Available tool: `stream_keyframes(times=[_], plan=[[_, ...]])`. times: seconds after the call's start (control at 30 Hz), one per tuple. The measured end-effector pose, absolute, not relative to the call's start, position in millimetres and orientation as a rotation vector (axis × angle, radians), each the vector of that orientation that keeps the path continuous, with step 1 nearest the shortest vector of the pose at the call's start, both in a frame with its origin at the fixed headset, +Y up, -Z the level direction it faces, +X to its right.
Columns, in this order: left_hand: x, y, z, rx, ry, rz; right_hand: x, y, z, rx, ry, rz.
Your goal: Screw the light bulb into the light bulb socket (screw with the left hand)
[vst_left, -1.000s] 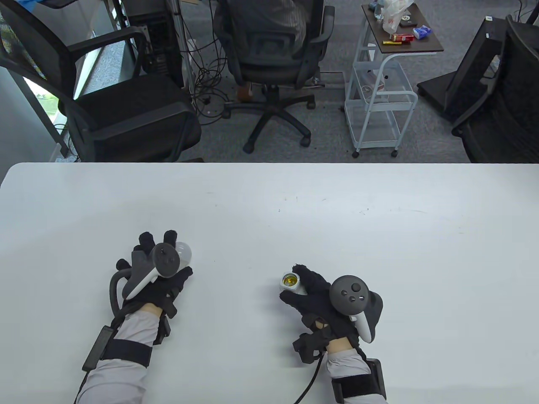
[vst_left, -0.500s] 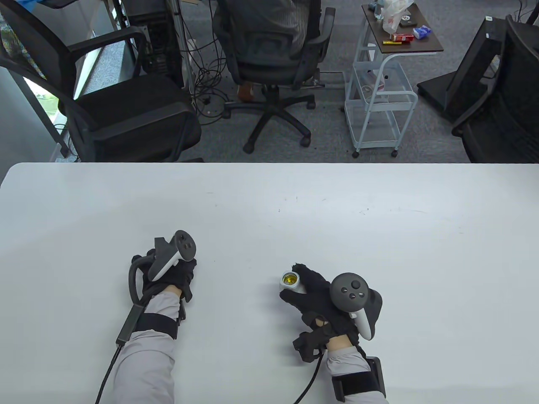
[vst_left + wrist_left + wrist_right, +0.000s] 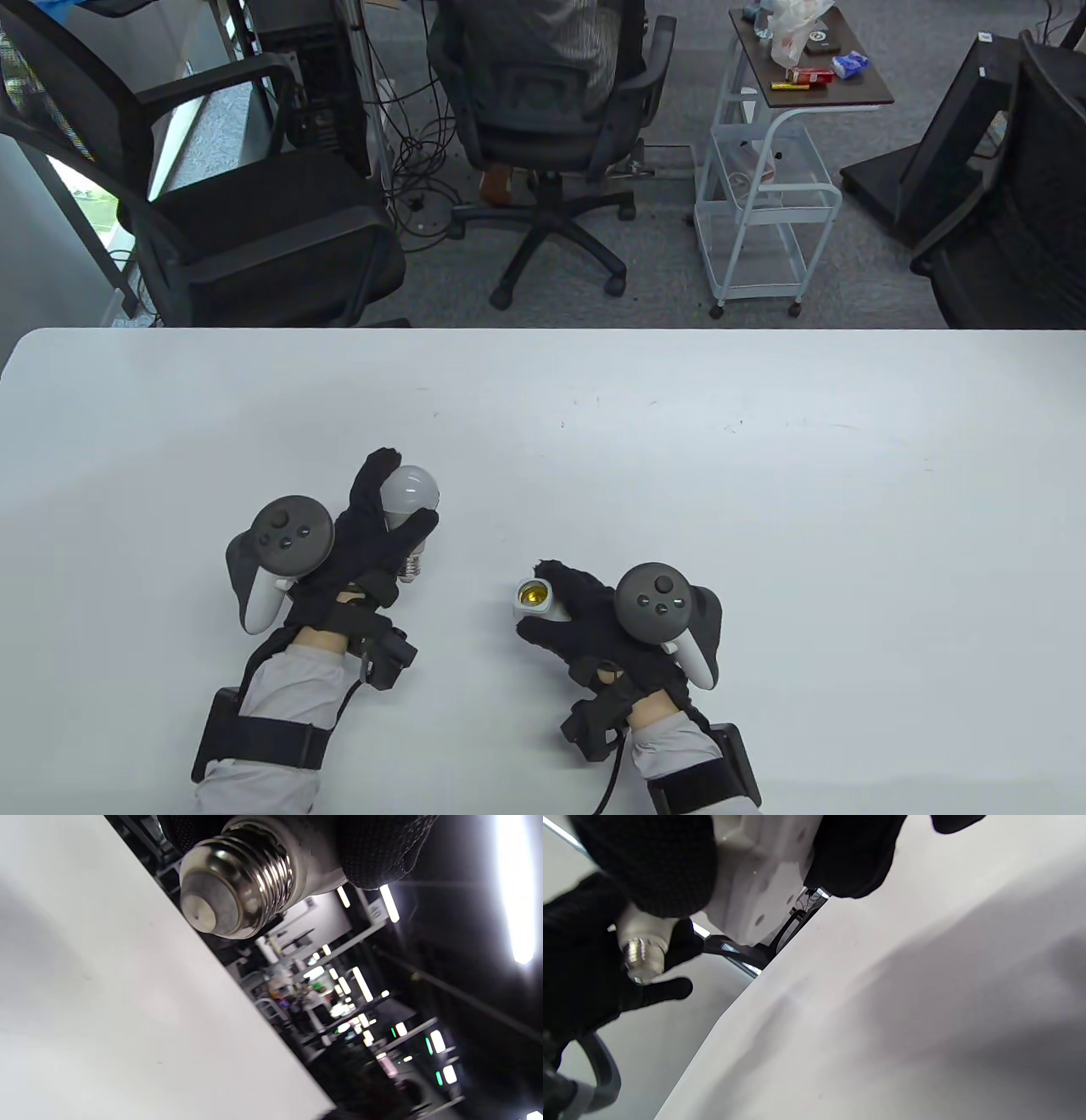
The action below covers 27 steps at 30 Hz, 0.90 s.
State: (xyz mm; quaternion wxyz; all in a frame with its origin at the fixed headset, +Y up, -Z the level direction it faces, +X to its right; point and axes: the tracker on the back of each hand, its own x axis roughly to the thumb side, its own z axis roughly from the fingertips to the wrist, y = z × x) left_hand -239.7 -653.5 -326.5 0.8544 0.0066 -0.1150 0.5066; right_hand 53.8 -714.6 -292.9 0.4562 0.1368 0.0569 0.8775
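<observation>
Table view shows the left hand (image 3: 365,543) now turned palm-in with the bulb (image 3: 408,492) lifted clear in its grip, where half a second ago the hand lay curled over it and hid it against the counter (image 3: 679,424). The glass end points away from the person and the metal screw base (image 3: 411,567) points back toward them, just past the thumb. The right hand (image 3: 594,624) has slid left and a little nearer the person, carrying the socket (image 3: 534,597) with it, so the two parts are now near each other but still apart. The socket's brass-lined mouth faces up and leftward, toward the bulb.

In the left wrist view the fingers (image 3: 382,849) clamp the bulb's white neck, leaving the threads (image 3: 237,887) bare. In the right wrist view the fingers (image 3: 852,853) wrap the white socket body (image 3: 755,878) firmly.

Both pickups look done, so the task appears to be entering alignment. The next move likely needs the bulb swung round so its base meets the socket mouth squarely, or the threads may cross.
</observation>
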Motion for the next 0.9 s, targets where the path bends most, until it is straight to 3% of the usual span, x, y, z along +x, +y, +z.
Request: stream_keyframes(times=[0.17,0.37,0.57,0.9], plan=[[-236,-668,-307,0.024,-0.317,1.390,38,-714,-287,0.438,0.165,2.137],[-228,-707,-309,-0.112,-0.420,1.588,29,-720,-286,0.531,0.269,2.082],[-213,-716,-305,-0.167,-0.458,1.527,22,-729,-287,0.566,0.388,2.002],[-199,-722,-302,-0.250,-0.531,1.521,26,-734,-290,0.560,0.426,1.889]])
